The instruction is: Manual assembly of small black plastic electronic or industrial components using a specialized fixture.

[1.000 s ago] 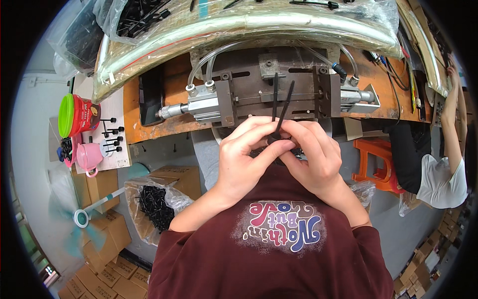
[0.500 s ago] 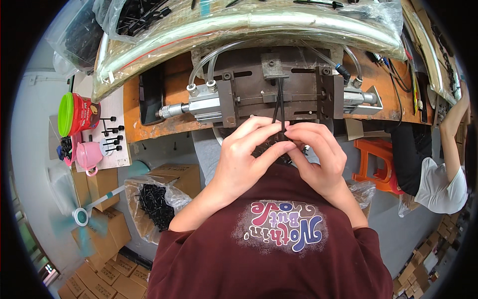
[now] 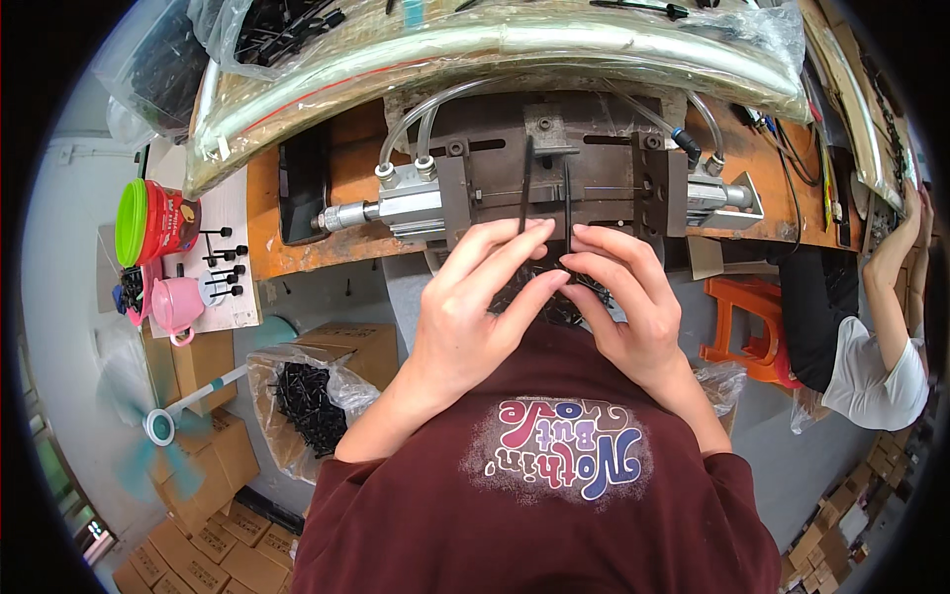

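Note:
Both my hands are raised in front of a dark metal clamping fixture (image 3: 500, 168). Between its closed fingers my left hand (image 3: 467, 309) has a thin black rod (image 3: 526, 183), which points away from me and leans slightly. A second black rod (image 3: 568, 203) stands out from the fingertips of my right hand (image 3: 635, 309), close to the fixture's middle block (image 3: 544, 127). The two rods are apart. Their near ends are hidden by my fingers. Below my hands, dark thin pieces show, partly covered.
Silver air cylinders (image 3: 411, 206) with clear hoses flank the fixture. On the left are a red tub (image 3: 168, 223), a pink cup (image 3: 178, 305) and a bag of black parts (image 3: 309, 401). An orange stool (image 3: 742, 322) and another person (image 3: 876, 366) are at right.
The rods were together, almost crossing, with my fingertips meeting. Now the left rod has moved left and away from me, and my hands have drawn slightly apart.

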`<action>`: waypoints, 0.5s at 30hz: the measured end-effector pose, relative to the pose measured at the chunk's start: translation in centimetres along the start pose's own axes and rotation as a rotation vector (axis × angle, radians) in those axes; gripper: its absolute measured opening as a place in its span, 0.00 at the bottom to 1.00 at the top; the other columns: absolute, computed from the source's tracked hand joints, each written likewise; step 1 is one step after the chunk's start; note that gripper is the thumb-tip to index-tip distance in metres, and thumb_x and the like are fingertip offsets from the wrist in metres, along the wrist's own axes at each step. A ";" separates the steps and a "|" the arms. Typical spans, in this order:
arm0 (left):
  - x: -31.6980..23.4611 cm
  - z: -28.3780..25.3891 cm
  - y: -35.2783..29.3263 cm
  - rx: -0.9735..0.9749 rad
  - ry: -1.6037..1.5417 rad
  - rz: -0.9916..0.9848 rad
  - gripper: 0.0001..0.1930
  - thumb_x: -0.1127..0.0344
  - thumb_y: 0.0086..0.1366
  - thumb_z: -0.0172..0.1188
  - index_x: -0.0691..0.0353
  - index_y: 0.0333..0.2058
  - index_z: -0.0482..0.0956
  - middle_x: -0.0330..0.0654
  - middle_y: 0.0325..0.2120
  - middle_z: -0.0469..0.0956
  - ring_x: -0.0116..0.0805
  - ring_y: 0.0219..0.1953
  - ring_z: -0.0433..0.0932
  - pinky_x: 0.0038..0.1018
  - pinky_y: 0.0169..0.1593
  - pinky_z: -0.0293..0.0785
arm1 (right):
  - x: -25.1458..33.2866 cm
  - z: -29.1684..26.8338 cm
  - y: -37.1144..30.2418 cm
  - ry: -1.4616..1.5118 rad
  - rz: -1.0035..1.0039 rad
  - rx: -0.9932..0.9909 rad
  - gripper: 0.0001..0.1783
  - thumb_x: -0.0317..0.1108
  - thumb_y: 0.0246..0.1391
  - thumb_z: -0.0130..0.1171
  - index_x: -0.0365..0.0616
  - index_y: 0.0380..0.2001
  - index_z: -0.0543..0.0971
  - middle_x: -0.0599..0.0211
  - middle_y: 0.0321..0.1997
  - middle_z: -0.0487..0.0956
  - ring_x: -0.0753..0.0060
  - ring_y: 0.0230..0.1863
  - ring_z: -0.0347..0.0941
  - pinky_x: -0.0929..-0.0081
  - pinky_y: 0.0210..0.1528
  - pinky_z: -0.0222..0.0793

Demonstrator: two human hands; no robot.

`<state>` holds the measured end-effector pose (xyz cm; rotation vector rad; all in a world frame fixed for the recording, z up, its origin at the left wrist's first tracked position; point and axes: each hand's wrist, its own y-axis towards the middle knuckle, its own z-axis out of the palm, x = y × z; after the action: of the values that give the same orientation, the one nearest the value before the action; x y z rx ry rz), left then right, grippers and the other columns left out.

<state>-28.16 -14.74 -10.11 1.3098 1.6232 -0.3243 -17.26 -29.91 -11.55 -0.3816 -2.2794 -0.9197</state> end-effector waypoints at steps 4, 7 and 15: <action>0.2 -0.1 -0.1 -0.038 -0.006 -0.015 0.20 0.75 0.58 0.68 0.67 0.51 0.80 0.45 0.43 0.79 0.34 0.40 0.82 0.28 0.43 0.80 | -0.7 0.4 -0.8 -0.081 0.001 0.061 0.18 0.20 0.45 0.68 0.35 0.42 0.79 0.51 0.57 0.75 0.52 0.51 0.78 0.64 0.48 0.78; 0.3 -0.1 -0.1 -0.023 0.019 0.012 0.21 0.76 0.58 0.68 0.67 0.51 0.80 0.45 0.44 0.79 0.34 0.40 0.82 0.28 0.43 0.80 | -1.2 0.6 -1.2 -0.202 0.012 0.135 0.17 0.21 0.46 0.66 0.34 0.41 0.78 0.52 0.59 0.75 0.52 0.53 0.77 0.63 0.50 0.77; 0.0 0.5 -0.1 -0.012 0.005 -0.010 0.21 0.78 0.57 0.68 0.65 0.51 0.81 0.46 0.45 0.80 0.33 0.41 0.84 0.27 0.46 0.79 | -2.2 1.2 -1.4 -0.307 -0.043 0.183 0.13 0.24 0.51 0.59 0.34 0.42 0.77 0.52 0.62 0.73 0.55 0.57 0.75 0.60 0.57 0.71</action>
<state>-27.98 -15.18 -10.38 1.2949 1.6339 -0.3170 -16.84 -30.06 -14.36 -0.4173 -2.6366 -0.7041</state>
